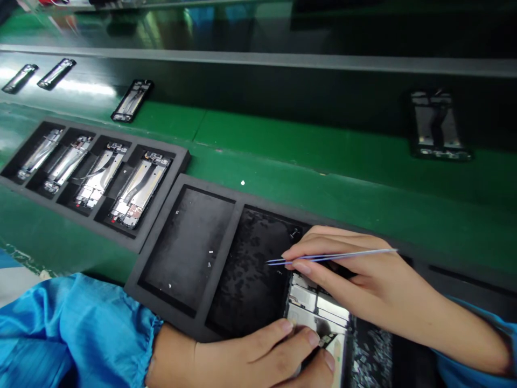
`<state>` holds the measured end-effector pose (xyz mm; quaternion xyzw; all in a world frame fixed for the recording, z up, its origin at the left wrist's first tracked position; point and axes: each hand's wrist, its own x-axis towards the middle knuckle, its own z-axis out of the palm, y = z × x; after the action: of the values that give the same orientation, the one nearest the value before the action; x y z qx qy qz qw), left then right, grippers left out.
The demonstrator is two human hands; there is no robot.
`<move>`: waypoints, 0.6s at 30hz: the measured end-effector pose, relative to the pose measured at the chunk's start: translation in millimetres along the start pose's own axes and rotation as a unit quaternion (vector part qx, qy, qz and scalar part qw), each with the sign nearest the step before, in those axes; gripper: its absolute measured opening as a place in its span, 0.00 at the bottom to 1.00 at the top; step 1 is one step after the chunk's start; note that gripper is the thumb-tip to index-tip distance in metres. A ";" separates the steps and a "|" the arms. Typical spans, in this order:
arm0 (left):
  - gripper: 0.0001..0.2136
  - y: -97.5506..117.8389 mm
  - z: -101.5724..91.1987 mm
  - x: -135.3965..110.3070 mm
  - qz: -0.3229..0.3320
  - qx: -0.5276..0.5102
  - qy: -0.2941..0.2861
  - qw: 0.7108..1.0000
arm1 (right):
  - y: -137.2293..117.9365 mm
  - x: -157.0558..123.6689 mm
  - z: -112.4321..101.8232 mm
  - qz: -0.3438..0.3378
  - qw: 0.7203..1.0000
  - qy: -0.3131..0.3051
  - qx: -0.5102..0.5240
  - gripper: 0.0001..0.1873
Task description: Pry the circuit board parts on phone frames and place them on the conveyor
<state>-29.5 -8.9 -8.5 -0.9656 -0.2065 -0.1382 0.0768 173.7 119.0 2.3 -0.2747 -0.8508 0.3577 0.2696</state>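
Note:
Tweezers (339, 256) are pinched in my right hand (363, 269), their tips pointing left over the dark bottom of a foam compartment. Below that hand lies an opened phone body (319, 307) with silvery metal parts, partly covered by both hands. My left hand (270, 350) has its fingers closed on the phone's lower part, near a small dark flex piece (326, 339). Its thumb and the phone's lower end are not fully in view. A foam tray (240, 215) with dark compartments sits beneath and left of my hands; a few tiny pale bits lie inside.
Another foam tray (177, 167) at left holds several opened phones (139, 188). Across the green bench (250, 145), more phones lie on a dark strip, one phone (438, 124) at the far right. Many small clear scraps (371, 350) lie right of the phone body.

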 end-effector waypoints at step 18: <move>0.16 18.5 11.9 -2.2 -0.062 0.031 0.010 0.998 | 5.1 -2.7 1.4 0.009 0.999 -0.024 -0.021 0.08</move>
<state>-20.8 -24.0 -22.1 -0.9465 -0.2696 -0.1463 0.0998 176.1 119.6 -3.1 -0.2790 -0.8620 0.3488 0.2398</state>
